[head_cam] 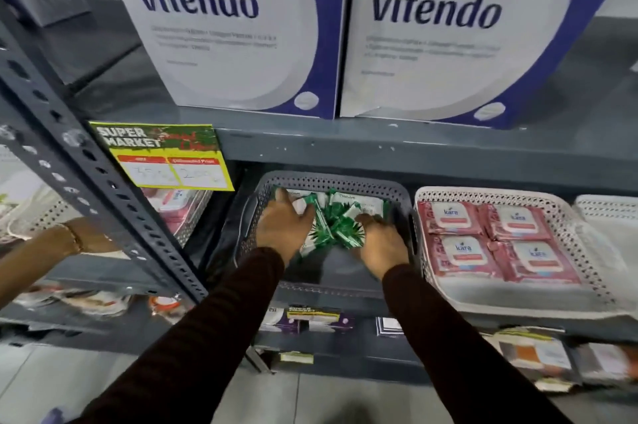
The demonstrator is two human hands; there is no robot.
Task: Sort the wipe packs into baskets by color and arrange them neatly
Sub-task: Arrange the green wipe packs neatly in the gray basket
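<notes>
A dark grey perforated basket (331,178) sits on the middle shelf and holds several green-and-white wipe packs (336,221). My left hand (281,225) lies flat on the packs at the basket's left side, fingers spread. At the right side, my right hand (379,244) rests on the packs with its fingers curled over their edge. To the right, a white perforated basket (518,299) holds several pink wipe packs (490,244) laid flat in two rows.
Two large white-and-blue boxes (431,26) stand on the shelf above. A yellow price tag (162,156) hangs at the left. Another person's arm (51,240) reaches in beyond the grey upright post (103,189). Another basket with pink packs (179,206) sits behind the tag.
</notes>
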